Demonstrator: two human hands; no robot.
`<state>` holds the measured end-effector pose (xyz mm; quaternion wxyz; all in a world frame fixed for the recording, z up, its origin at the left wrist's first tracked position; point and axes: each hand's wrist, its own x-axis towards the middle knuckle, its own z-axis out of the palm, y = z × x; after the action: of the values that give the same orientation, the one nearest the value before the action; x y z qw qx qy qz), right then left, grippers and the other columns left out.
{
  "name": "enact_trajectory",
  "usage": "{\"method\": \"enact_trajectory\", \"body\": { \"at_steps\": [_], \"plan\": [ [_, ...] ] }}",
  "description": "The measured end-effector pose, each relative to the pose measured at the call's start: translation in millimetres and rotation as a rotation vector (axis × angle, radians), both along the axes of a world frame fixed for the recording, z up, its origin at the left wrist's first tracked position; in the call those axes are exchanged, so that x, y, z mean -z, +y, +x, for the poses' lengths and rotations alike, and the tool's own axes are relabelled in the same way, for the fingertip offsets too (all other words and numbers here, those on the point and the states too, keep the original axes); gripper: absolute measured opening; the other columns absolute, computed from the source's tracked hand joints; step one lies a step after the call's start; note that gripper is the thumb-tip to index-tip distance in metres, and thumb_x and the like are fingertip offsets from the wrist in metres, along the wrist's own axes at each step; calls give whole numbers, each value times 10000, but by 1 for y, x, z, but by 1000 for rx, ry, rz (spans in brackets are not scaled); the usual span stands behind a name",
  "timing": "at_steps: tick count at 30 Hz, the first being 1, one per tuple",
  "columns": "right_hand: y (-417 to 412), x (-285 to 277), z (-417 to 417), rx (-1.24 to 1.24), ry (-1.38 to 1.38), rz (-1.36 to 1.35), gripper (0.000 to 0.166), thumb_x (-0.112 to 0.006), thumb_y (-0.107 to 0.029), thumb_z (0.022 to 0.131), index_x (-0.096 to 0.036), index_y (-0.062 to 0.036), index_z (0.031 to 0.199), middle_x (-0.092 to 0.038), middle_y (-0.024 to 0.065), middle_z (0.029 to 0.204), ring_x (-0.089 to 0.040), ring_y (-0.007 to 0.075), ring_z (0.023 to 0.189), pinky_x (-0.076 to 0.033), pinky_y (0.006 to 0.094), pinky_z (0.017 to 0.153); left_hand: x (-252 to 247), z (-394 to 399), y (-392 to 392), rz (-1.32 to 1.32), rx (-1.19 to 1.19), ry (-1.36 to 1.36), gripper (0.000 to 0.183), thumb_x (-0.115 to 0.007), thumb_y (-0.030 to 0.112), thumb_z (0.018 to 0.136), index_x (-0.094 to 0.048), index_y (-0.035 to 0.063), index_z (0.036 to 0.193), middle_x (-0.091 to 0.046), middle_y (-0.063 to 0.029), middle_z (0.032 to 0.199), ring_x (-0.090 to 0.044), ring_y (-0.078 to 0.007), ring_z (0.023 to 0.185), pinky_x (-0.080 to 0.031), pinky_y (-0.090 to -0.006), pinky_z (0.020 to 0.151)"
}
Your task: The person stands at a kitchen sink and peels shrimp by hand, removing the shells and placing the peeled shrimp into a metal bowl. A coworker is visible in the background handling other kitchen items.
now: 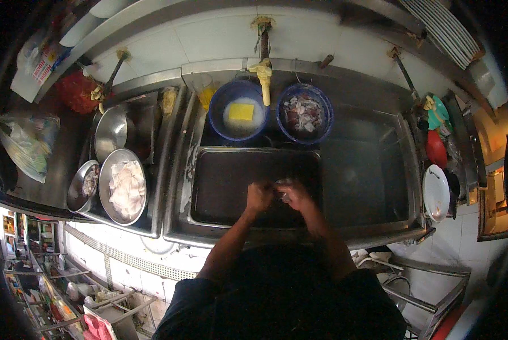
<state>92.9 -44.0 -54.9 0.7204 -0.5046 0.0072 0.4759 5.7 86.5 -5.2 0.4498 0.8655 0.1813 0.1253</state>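
Over a dark rectangular metal tray (228, 212) set in the steel sink, my two hands work close together. My right hand (297, 197) grips a small pale, wet-looking piece (284, 194), partly covered by the fingers and too dark to name. Beside it my left hand (260, 197) is curled, its fingertips hidden against the right hand. Behind the tray stands a blue basket (331, 114) with whitish and reddish scraps, perhaps squid parts. To its left a blue bowl (212, 114) holds foamy liquid and a yellow sponge (241, 112).
A tap wrapped in yellowish material (262, 76) hangs between the blue vessels. Water fills the right basin (364, 170). At left sit a metal bowl of white pieces (126, 191), a smaller bowl of scraps (78, 197) and a tilted metal bowl (111, 131). A white dish (435, 191) stands at right.
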Motion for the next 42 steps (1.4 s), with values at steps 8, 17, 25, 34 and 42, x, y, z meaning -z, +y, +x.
{"method": "enact_trajectory", "body": {
  "at_steps": [8, 17, 25, 34, 42],
  "plan": [
    [-14, -12, 26, 10, -26, 16, 151, -676, -57, 683, -531, -98, 692, -562, 10, 720, -508, 134, 617, -354, 275, 503, -36, -9, 18, -244, -218, 256, 112, -600, 139, 765, -683, 65, 777, -650, -138, 699, -644, -255, 603, -486, -350, 550],
    [32, -118, 133, 389, -826, -221, 293, -699, -269, 788, -630, -34, 950, -629, 35, 825, -585, 152, 750, -475, 316, 633, 145, -26, 84, -49, 157, -42, 277, -613, 288, 843, -618, 93, 1040, -628, -80, 856, -591, -161, 731, -465, -320, 651],
    [35, -43, 16, -164, -660, -316, 244, -696, -194, 812, -625, 17, 913, -643, 54, 776, -585, 92, 665, -471, 227, 556, 15, -6, 33, -993, 130, -82, 203, -532, 199, 911, -586, 43, 1030, -603, -33, 948, -555, -83, 804, -464, -224, 690],
    [36, -44, 2, 241, -686, -142, 295, -726, -188, 777, -650, 23, 968, -676, 103, 830, -641, 143, 737, -507, 260, 648, 15, -3, 29, -432, 338, -232, 405, -446, -4, 882, -456, -19, 1287, -587, -142, 1180, -536, -194, 1090, -391, -300, 944],
    [13, -46, 6, 65, -892, -173, 234, -624, -118, 853, -627, 59, 1005, -676, 124, 840, -645, 150, 680, -506, 261, 623, -20, -12, 29, -509, 272, -96, 356, -481, 29, 889, -516, 9, 1243, -638, -106, 1053, -561, -120, 927, -436, -273, 829]
  ]
}}
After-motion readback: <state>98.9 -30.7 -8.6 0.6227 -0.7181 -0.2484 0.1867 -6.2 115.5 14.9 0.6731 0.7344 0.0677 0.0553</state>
